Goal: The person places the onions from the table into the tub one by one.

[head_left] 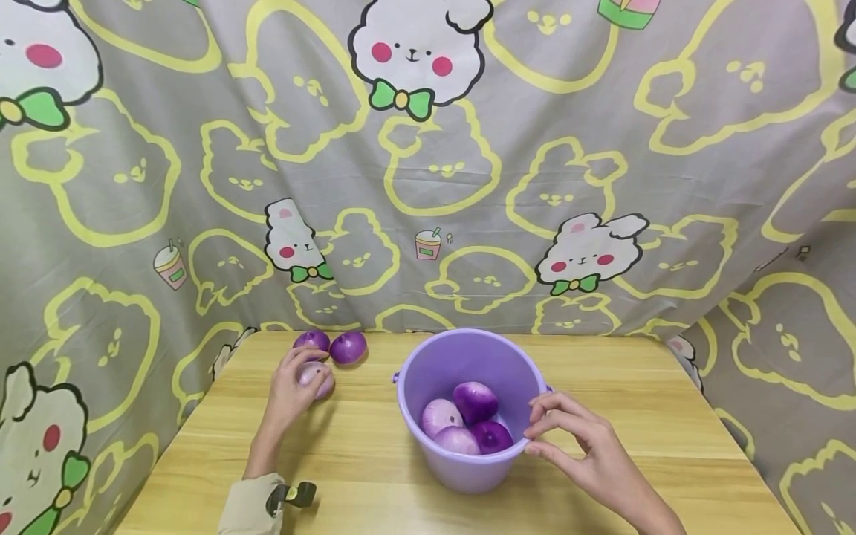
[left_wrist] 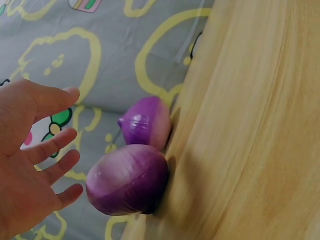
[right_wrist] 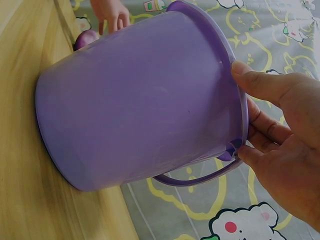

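Note:
Fingers spread and slightly bent, my left hand hovers over a pale purple onion at the table's left. In the left wrist view, a gap shows between the fingers and the nearer onion. Two darker onions, one partly behind the hand and one beside it, lie at the back edge. A purple bucket stands upright near the middle, with several onions inside, some pale and some dark. My right hand pinches its right rim between thumb and fingers.
The wooden table carries the bucket and onions. A grey curtain with cartoon rabbits hangs behind it and on both sides. The bucket's handle hangs down on its far side in the right wrist view.

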Available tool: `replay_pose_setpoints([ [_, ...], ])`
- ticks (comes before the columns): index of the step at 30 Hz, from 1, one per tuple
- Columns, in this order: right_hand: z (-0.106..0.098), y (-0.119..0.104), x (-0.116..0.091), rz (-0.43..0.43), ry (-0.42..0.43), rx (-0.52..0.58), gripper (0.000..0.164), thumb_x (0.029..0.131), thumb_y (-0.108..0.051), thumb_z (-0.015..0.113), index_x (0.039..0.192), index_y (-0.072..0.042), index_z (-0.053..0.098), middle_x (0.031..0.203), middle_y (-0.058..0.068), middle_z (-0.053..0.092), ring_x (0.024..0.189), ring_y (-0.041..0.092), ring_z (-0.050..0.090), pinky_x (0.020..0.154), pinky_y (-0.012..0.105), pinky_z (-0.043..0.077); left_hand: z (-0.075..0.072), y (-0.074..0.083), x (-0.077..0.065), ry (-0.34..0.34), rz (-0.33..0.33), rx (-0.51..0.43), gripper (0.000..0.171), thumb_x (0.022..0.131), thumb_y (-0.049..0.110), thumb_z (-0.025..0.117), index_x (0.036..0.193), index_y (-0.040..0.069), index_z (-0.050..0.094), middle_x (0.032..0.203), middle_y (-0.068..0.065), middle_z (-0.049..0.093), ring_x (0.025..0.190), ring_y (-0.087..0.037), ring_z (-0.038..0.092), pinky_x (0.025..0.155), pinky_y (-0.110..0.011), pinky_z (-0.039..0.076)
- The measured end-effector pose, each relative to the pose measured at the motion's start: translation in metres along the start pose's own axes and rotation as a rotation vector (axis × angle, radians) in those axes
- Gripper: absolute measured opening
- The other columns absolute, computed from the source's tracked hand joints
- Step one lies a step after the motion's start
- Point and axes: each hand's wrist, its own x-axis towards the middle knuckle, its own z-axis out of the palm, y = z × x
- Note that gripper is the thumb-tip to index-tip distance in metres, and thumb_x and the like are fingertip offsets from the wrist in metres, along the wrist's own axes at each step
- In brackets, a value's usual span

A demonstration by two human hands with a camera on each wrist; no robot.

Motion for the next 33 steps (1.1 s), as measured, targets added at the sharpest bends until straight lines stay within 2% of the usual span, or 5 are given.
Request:
replay_pose_setpoints([
  [5, 0.0, 0.0, 0.0, 0.009, -0.003, 0.006, 0.051, 0.063, 0.021, 0.083, 0.1, -0.013, 0.074, 0.108, 0.007, 0.064, 0.118, 0.017, 0.059, 0.106, 0.024, 0.047, 0.001, -0.004, -0.001, 0.006, 0.01, 0.01, 0.032, 0.078, -0.007, 0.082, 0.108, -0.001, 0.073, 0.118, -0.02, 0.065, 0.112, -0.041, 0.059, 0.095, -0.047, 0.04],
  [8, 0.0, 0.0, 0.0, 0.011, -0.003, 0.005, 0.051, 0.063, 0.021, 0.083, 0.1, -0.013, 0.074, 0.108, 0.007, 0.064, 0.117, 0.017, 0.059, 0.106, 0.024, 0.047, 0.001, -0.006, -0.002, 0.0, -0.006, 0.022, 0.032, 0.078, -0.007, 0.082, 0.108, 0.0, 0.074, 0.118, -0.019, 0.065, 0.11, -0.04, 0.059, 0.094, -0.048, 0.041],
  [16, -0.001, 0.0, 0.001, 0.017, -0.002, 0.006, 0.05, 0.064, 0.02, 0.084, 0.099, -0.013, 0.074, 0.108, 0.007, 0.064, 0.117, 0.017, 0.06, 0.106, 0.023, 0.047, 0.0, -0.009, -0.005, -0.048, -0.067, 0.067, 0.034, 0.077, -0.003, 0.084, 0.109, 0.0, 0.073, 0.123, -0.023, 0.06, 0.112, -0.045, 0.056, 0.094, -0.059, 0.042],
  [25, 0.0, 0.0, 0.0, 0.019, -0.003, 0.006, 0.049, 0.064, 0.02, 0.084, 0.099, -0.014, 0.074, 0.108, 0.006, 0.064, 0.117, 0.017, 0.059, 0.106, 0.023, 0.047, -0.001, -0.016, -0.008, -0.068, -0.088, 0.089, 0.032, 0.078, -0.002, 0.083, 0.109, 0.003, 0.073, 0.126, -0.023, 0.059, 0.117, -0.045, 0.052, 0.099, -0.063, 0.038],
  [33, 0.0, 0.0, 0.0, 0.011, -0.006, 0.023, 0.05, 0.064, 0.022, 0.083, 0.1, -0.012, 0.073, 0.109, 0.008, 0.064, 0.118, 0.018, 0.059, 0.107, 0.025, 0.047, -0.001, -0.02, -0.01, -0.142, -0.188, 0.088, 0.035, 0.079, -0.003, 0.083, 0.112, 0.002, 0.073, 0.135, -0.028, 0.054, 0.128, -0.049, 0.045, 0.105, -0.071, 0.034],
])
